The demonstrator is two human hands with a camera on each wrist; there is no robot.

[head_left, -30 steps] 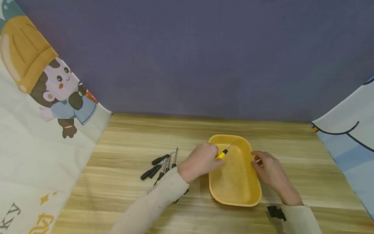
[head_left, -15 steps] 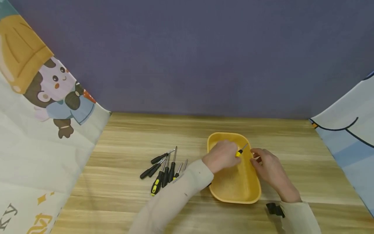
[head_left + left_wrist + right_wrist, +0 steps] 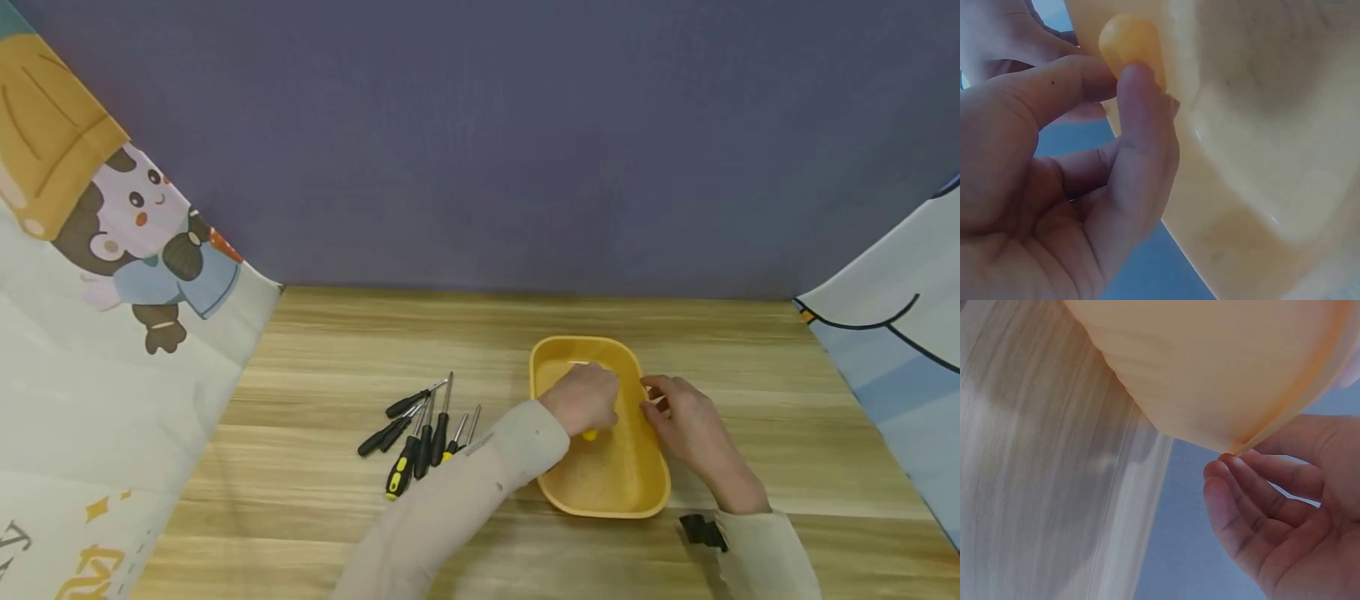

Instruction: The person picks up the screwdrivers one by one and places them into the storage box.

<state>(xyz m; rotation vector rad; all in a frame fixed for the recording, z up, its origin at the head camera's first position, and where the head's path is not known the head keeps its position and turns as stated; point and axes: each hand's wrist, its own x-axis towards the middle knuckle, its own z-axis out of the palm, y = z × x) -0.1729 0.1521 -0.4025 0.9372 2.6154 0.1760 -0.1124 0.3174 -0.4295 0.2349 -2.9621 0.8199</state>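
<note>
My left hand [image 3: 587, 398] is inside the yellow plastic tray [image 3: 600, 500] and pinches a screwdriver [image 3: 590, 435] by its yellow handle. That handle's rounded end shows between thumb and finger in the left wrist view, while the shaft is hidden. At the tray's right side, my right hand [image 3: 688, 427] pinches the rim between thumb and fingertips, as the right wrist view also shows. Several screwdrivers [image 3: 423, 446] with black or black-and-yellow handles lie in a loose fan left of the tray, partly covered by the left sleeve [image 3: 480, 492].
The tray stands on a wood-grain table [image 3: 337, 342]. Behind it rises a dark blue-grey backdrop [image 3: 480, 150]. Printed cloth [image 3: 172, 317] hangs along the left side, with another printed sheet [image 3: 892, 375] on the right. A black strap [image 3: 702, 531] is by the right cuff.
My left hand has moved right and down into the tray with the screwdriver, whose shaft has gone from sight. My right hand has stayed on the rim.
</note>
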